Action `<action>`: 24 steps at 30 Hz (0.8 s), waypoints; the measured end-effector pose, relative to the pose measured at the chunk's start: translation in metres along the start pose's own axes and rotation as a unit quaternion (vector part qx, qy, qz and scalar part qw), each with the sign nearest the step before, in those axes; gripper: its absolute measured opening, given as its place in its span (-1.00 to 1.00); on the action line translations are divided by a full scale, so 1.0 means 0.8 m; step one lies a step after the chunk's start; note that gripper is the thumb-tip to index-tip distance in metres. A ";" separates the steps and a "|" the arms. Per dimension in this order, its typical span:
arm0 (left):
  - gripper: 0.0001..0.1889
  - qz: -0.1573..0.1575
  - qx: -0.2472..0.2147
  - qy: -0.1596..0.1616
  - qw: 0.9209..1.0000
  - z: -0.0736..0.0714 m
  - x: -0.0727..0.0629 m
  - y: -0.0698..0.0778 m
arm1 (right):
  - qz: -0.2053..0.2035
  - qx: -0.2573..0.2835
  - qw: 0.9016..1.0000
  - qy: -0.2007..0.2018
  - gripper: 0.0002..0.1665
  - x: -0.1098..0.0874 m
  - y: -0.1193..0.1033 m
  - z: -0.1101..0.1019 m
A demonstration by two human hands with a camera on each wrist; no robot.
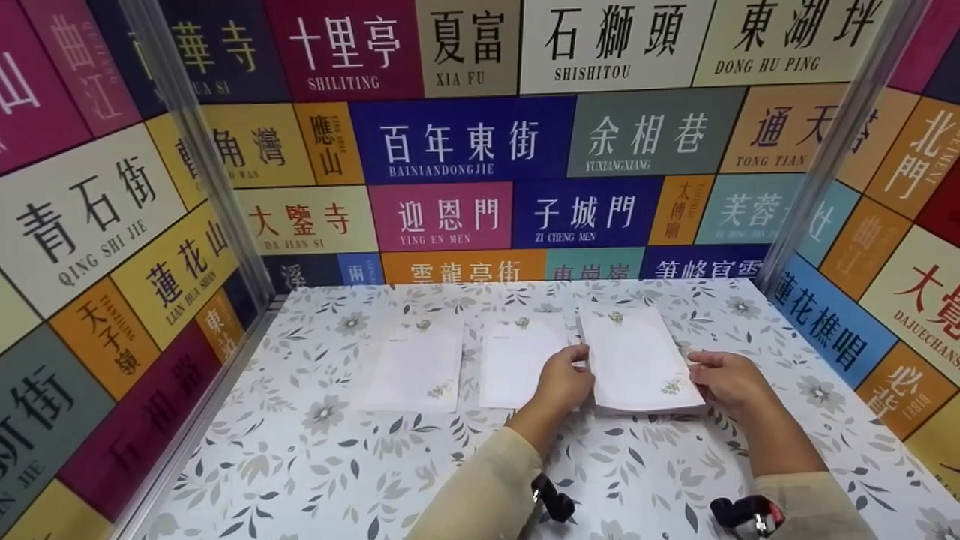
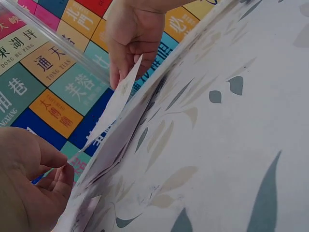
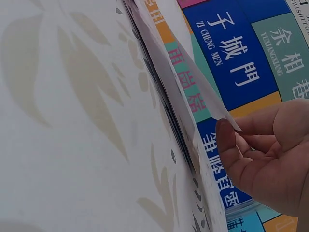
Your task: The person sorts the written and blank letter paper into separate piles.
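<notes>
Both hands hold a white sheet of paper (image 1: 637, 356) with small floral prints at its top left and bottom right corners. My left hand (image 1: 561, 381) pinches its left edge between thumb and fingers. At the opposite edge, my right hand (image 1: 727, 379) pinches it, the thumb and finger grip also showing in the right wrist view. From the side, in the left wrist view, the held sheet (image 2: 113, 108) is raised at a tilt over more paper (image 2: 108, 150) lying on the table. Beside the left hand lies the middle sheet (image 1: 517, 367), partly covered by that hand.
Another white sheet (image 1: 420, 367) with similar prints lies farther left. The table (image 1: 360, 472) wears a leaf-and-flower cover. Panels of coloured place-name signs (image 1: 465, 142) stand behind and on both sides, with metal posts (image 1: 217, 180) at the corners.
</notes>
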State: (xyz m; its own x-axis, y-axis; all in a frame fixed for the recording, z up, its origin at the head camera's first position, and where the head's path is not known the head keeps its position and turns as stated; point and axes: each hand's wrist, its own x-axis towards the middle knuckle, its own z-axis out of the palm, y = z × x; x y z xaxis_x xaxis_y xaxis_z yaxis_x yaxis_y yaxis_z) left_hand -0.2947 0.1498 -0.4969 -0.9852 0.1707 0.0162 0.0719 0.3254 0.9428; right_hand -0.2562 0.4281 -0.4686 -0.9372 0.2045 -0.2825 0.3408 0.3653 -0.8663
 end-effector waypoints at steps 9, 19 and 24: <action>-0.51 -0.032 0.012 -0.015 0.999 0.003 -0.006 0.001 | 0.037 -0.036 0.999 0.009 -0.23 0.004 0.005 -0.002; -0.47 -0.051 0.021 -0.036 0.998 0.004 -0.009 0.001 | 0.057 -0.023 0.998 -0.013 0.04 0.004 0.007 -0.010; -0.45 -0.054 0.025 -0.041 0.997 0.003 -0.009 0.001 | 0.058 -0.051 0.997 -0.007 0.00 0.004 0.008 -0.014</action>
State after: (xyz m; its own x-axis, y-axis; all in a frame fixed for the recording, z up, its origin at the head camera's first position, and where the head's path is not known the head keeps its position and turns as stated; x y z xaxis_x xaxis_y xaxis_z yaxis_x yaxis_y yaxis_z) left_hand -0.2875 0.1511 -0.4973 -0.9715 0.2079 -0.1138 -0.0239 0.3917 0.9198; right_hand -0.2561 0.4408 -0.4705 -0.8915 0.2382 -0.3853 0.4525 0.4311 -0.7806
